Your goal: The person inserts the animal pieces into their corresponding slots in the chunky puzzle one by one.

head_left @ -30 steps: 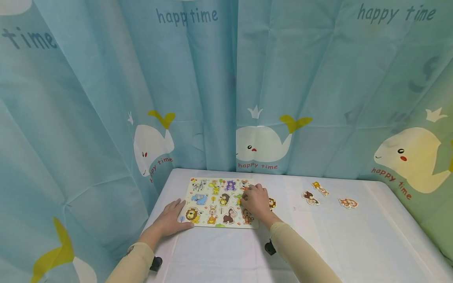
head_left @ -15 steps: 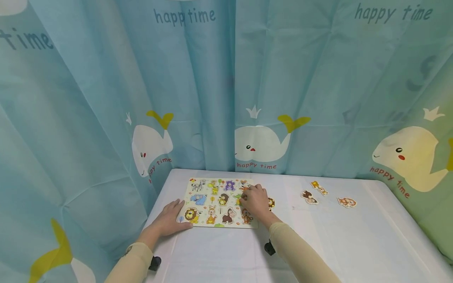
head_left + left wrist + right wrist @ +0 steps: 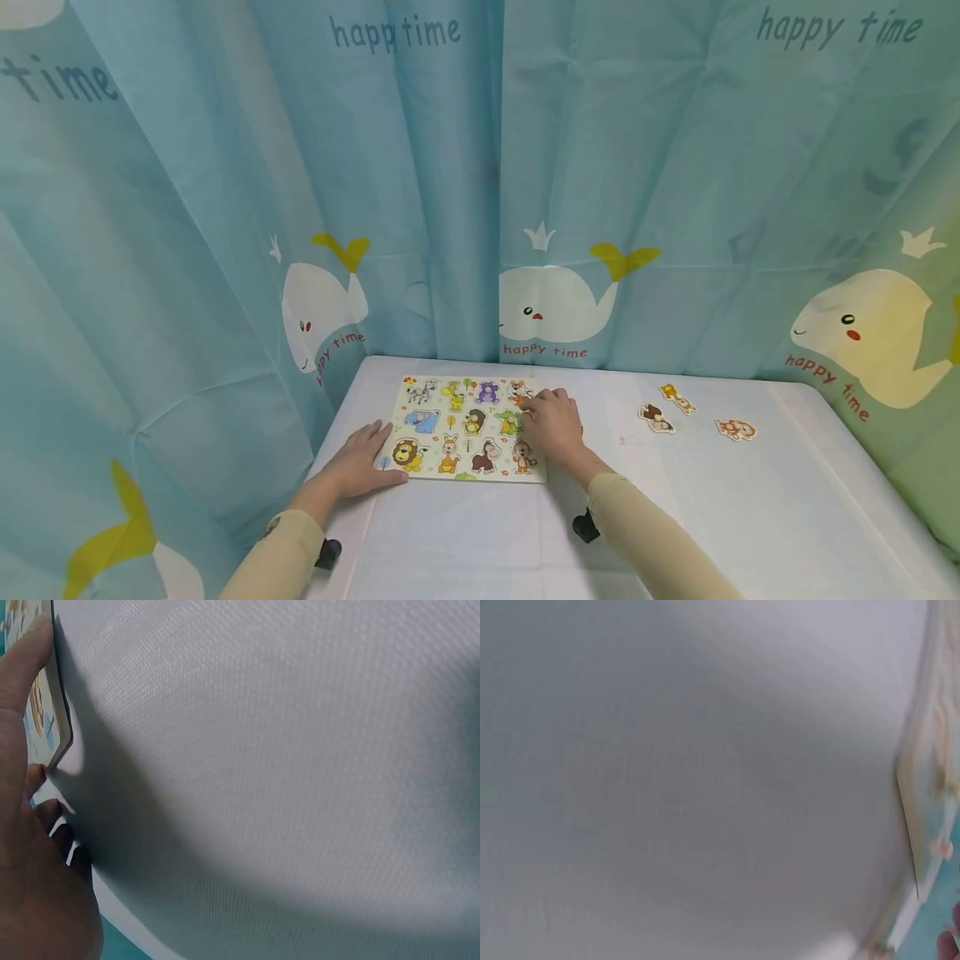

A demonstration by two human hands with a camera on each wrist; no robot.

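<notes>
A pale puzzle board (image 3: 468, 442) printed with cartoon animals lies flat on the table. My left hand (image 3: 365, 463) rests at its near left corner; in the left wrist view the straight thumb (image 3: 30, 656) lies on the board's edge and the other fingers are beside the corner. My right hand (image 3: 553, 427) hovers over the board's right edge with loosely bent fingers, next to the crocodile (image 3: 510, 422). Behind that hand, a sliver of an animal piece shows, mostly hidden. Only fingertips (image 3: 946, 946) appear at the right wrist view's edge, with nothing seen between them.
To the right on the white table (image 3: 720, 508) lie three loose animal pieces: a yellow one (image 3: 677, 398), a dark brown one (image 3: 657, 418) and an orange-brown one (image 3: 737, 429). A blue curtain (image 3: 465, 167) with whales hangs behind the table and at its left.
My right hand has shifted a little to the right, off the crocodile, which now shows on the board; it now covers most of the lion piece at the board's right. My left hand stays put.
</notes>
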